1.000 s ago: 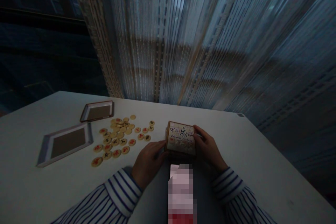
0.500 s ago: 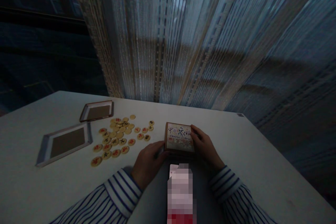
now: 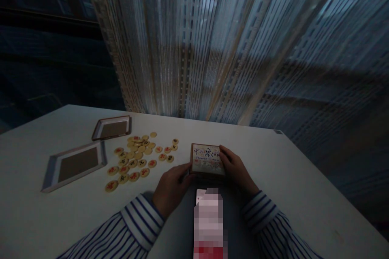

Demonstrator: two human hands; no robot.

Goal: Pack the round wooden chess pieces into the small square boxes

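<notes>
Between my two hands is a small Chinese chess box (image 3: 207,162), its printed lid facing up. My left hand (image 3: 172,188) grips the box's left side, fingers closed against it. On the opposite side, my right hand (image 3: 238,170) holds the right edge, with fingers near the top corner. Whether the box touches the table or is slightly raised I cannot tell. To the left lie several round Chinese chess pieces (image 3: 133,163), some with red or black characters and some plain side up, a few overlapping.
Two shallow open box parts, a larger pale tray (image 3: 101,153) and a smaller brown-rimmed tray (image 3: 130,126), lie at the left of the white table (image 3: 288,194). A phone (image 3: 199,196), mostly blurred out, is near me. A string curtain (image 3: 194,48) hangs behind the table.
The box has tilted or shifted very slightly, its top edge a little lower, and my right hand has moved with it. The chess pieces and trays are unchanged.
</notes>
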